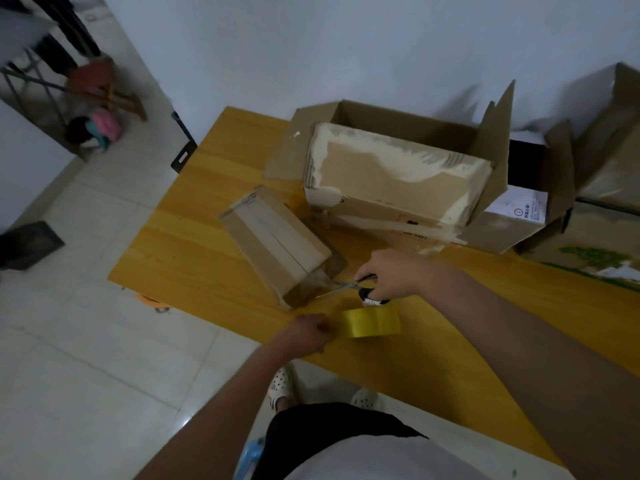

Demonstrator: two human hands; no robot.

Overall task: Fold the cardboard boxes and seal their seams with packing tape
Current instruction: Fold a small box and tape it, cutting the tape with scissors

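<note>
Head view. Small folded box (278,240) lies on yellow wooden table (194,244), centre of frame; long axis runs from 11 o'clock (far end) to 5 o'clock (near end), centre seam along same line. Clear tape strip covers near end face and stretches toward 4 o'clock.

R hand (388,273) at 4 o'clock of box, fingers curled through handles of scissors (349,287); blades point to 9 o'clock, partly spread, tips at the taut tape just off box's near end.

L hand (310,332) at 6 o'clock of box, closed in a fist beside yellow tape roll (372,323); whether it pinches the roll or its tape, cannot tell. Roll stands on edge at table's near rim, directly below scissors.

Larger open-topped box (398,174), torn pale patches on front, sits at 1 o'clock of small box, long axis approx. 9–3. More cartons (595,188) at 3 o'clock, far right.
</note>
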